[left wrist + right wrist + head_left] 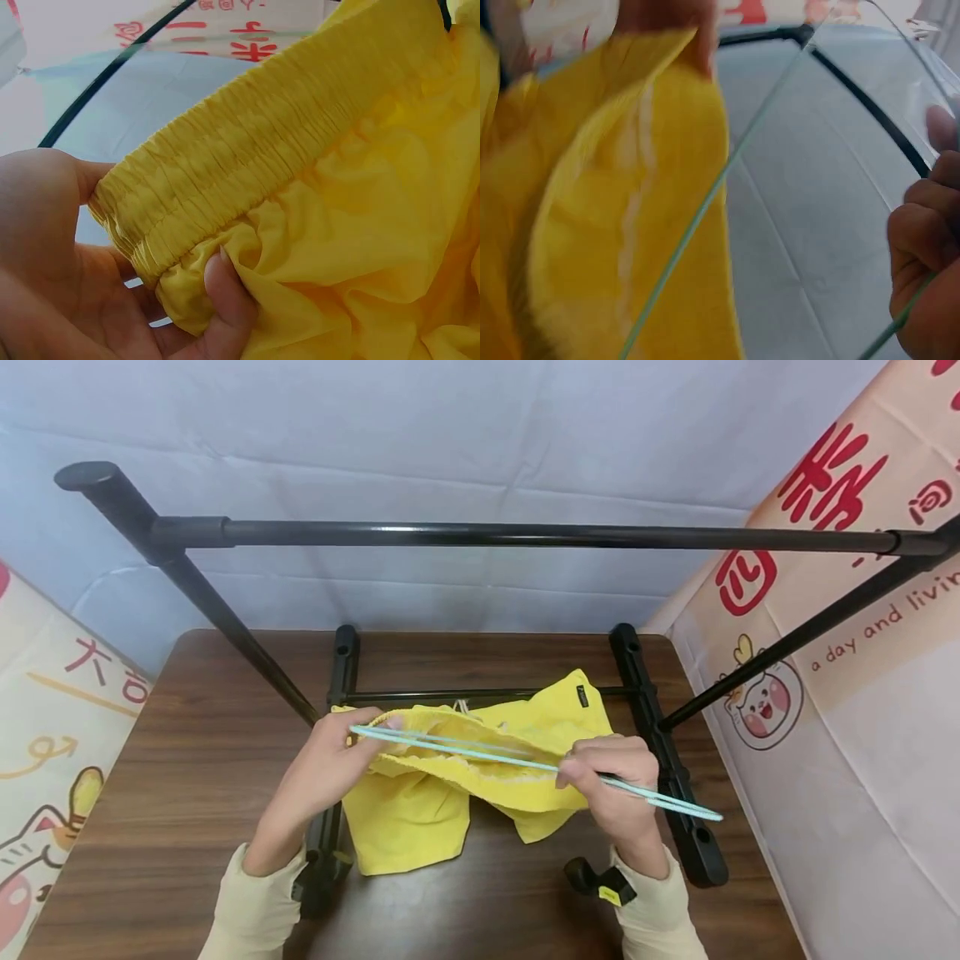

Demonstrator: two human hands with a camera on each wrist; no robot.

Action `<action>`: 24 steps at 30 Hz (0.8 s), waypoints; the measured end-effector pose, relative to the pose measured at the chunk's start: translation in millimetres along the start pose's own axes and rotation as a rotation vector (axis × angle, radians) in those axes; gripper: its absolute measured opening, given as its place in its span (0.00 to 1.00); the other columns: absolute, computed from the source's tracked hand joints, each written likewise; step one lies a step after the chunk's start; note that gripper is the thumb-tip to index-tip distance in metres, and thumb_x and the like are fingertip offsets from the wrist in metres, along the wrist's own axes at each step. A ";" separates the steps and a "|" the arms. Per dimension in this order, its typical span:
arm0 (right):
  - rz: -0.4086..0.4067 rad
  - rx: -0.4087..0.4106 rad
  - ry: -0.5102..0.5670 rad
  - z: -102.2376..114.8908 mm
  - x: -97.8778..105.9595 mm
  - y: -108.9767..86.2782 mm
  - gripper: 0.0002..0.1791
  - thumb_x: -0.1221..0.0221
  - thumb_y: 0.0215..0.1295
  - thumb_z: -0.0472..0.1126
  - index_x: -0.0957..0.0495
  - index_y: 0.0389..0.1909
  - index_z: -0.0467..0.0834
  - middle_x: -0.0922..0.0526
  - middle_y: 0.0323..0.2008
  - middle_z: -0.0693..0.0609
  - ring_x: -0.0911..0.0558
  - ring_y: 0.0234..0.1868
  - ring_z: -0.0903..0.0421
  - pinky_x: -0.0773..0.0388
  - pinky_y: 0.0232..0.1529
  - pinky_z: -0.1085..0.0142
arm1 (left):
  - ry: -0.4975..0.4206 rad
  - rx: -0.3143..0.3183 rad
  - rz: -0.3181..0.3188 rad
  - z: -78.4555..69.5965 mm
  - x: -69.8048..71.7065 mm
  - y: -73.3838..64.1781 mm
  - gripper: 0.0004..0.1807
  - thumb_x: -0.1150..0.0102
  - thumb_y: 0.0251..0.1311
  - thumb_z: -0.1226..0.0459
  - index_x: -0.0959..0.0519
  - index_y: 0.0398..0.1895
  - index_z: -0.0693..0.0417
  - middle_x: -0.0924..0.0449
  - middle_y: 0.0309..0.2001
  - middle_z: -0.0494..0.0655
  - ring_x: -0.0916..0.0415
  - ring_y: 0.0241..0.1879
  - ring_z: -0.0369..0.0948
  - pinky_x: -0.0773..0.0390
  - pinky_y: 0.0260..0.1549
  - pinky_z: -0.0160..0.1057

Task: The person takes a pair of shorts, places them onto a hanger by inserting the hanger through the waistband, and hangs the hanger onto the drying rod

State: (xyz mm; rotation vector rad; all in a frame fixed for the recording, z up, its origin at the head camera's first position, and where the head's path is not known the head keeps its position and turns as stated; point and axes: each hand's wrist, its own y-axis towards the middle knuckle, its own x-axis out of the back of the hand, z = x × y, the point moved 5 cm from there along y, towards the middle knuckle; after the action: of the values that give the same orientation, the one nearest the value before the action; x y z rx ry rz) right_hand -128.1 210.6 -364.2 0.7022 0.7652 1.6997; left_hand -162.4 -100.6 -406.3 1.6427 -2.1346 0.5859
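A pair of yellow shorts [412, 831] with a gathered elastic waistband [225, 165] is held over the table, the waist opening facing up. My left hand [333, 760] grips the left end of that waistband, its thumb on the fabric in the left wrist view. A thin mint-green clothes hanger [465, 751] slants across the waist opening. My right hand [618, 781] holds the hanger with curled fingers, and one end sticks out to the right past the hand. The hanger's left end lies by the left hand's fingers. In the right wrist view the shorts [682, 187] look blurred behind the hanger.
A black clothes rack stands on the brown wooden table [187, 777], its top bar [487, 534] crossing beyond the hands. Its base feet [682, 810] flank the shorts. A pale cloth backdrop [450, 435] hangs behind, with printed cloths at both sides.
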 end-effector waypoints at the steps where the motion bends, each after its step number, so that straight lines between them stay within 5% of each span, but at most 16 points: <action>1: 0.044 -0.023 -0.073 -2.0 2.2 -0.3 0.20 0.36 0.72 0.33 0.22 0.16 0.41 0.33 0.11 0.54 0.38 0.13 0.66 0.44 0.15 0.78 | -0.010 0.003 0.004 -0.3 0.8 -0.5 0.18 0.45 0.77 0.44 0.15 0.45 0.43 0.27 0.25 0.44 0.33 0.20 0.39 0.27 0.22 0.36; 7: 0.246 -0.150 -0.382 -8.1 16.4 -0.8 0.25 0.28 0.61 0.32 0.27 0.13 0.55 0.43 0.11 0.59 0.45 0.17 0.72 0.50 0.18 0.79 | -0.005 0.006 0.037 -1.8 4.9 -8.0 0.24 0.46 0.78 0.46 0.17 0.62 0.50 0.14 0.52 0.51 0.19 0.34 0.39 0.20 0.36 0.39; 10: 0.298 -0.196 -0.437 -8.3 20.9 -1.4 0.26 0.27 0.56 0.29 0.28 0.13 0.57 0.43 0.11 0.60 0.45 0.18 0.74 0.49 0.18 0.80 | 0.026 -0.024 0.024 -3.5 4.0 -10.8 0.21 0.50 0.79 0.45 0.16 0.52 0.49 0.16 0.44 0.51 0.17 0.36 0.36 0.21 0.39 0.38; 14: 0.361 -0.294 -0.488 -10.2 19.8 -4.1 0.27 0.27 0.57 0.30 0.29 0.12 0.59 0.43 0.12 0.61 0.45 0.18 0.76 0.47 0.20 0.81 | 0.152 -0.130 -0.094 -13.2 -0.2 -15.3 0.17 0.49 0.80 0.48 0.16 0.38 0.44 0.19 0.38 0.43 0.20 0.37 0.35 0.22 0.40 0.40; 20: 0.436 -0.408 -0.515 -19.0 6.0 -9.7 0.23 0.28 0.65 0.37 0.24 0.12 0.54 0.43 0.12 0.63 0.45 0.17 0.76 0.47 0.20 0.80 | 0.358 -0.349 -0.303 -37.5 -12.9 -28.4 0.13 0.41 0.75 0.52 0.10 0.43 0.47 0.12 0.42 0.39 0.17 0.38 0.37 0.18 0.37 0.42; 24: 0.472 -0.375 -0.495 -22.5 -8.9 -11.1 0.17 0.29 0.64 0.36 0.18 0.18 0.53 0.37 0.13 0.64 0.42 0.18 0.76 0.43 0.20 0.81 | 0.378 -0.447 -0.321 -45.0 -23.2 -31.9 0.11 0.38 0.73 0.53 0.10 0.40 0.47 0.10 0.38 0.38 0.17 0.40 0.38 0.18 0.37 0.41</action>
State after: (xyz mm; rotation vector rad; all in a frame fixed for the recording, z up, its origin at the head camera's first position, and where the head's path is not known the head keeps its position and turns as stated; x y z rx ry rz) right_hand -136.9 201.0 -387.5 1.0322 -0.0781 1.8988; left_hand -123.7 -64.9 -378.0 1.4413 -1.5505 0.2657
